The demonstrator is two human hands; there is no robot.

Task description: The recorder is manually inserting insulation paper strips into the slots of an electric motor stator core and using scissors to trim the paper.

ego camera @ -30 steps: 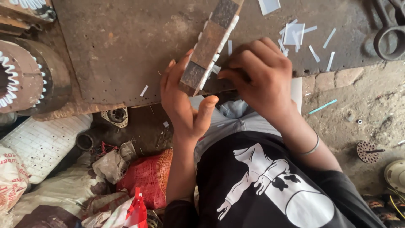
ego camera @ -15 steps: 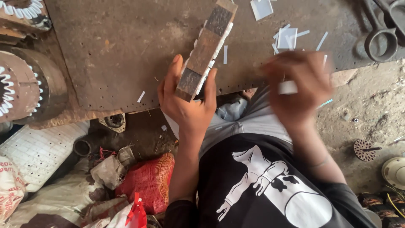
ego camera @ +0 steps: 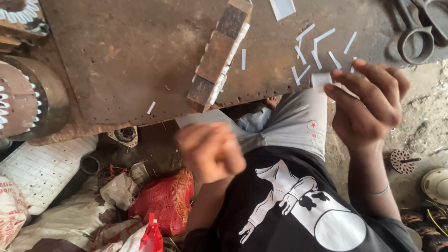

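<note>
Paper slip [ego camera: 321, 80], small and white, sits pinched between the thumb and fingertips of the right hand [ego camera: 368, 105], held up just off the near edge of the plate [ego camera: 116, 60]. That rusty steel plate carries a long laminated block [ego camera: 219, 51] lying at a slant, and white slips already show along its right side, tucked into some of its slots; how many slots remain unfilled I cannot tell from here. The left hand [ego camera: 211, 151] hangs below the plate edge, blurred, fingers curled into a loose fist with nothing visible in it, near the block but not touching it. More cut strips [ego camera: 317, 44] lie scattered on the plate to the right of the block, well apart from it, so plenty of stock seems left to use. Heavy shears [ego camera: 415, 35] rest at the far right corner. A round toothed stator [ego camera: 21, 100] sits at the left edge. Under the plate, a red mesh bag [ego camera: 163, 200] and crumpled sacks crowd the floor beside the person's lap.
</note>
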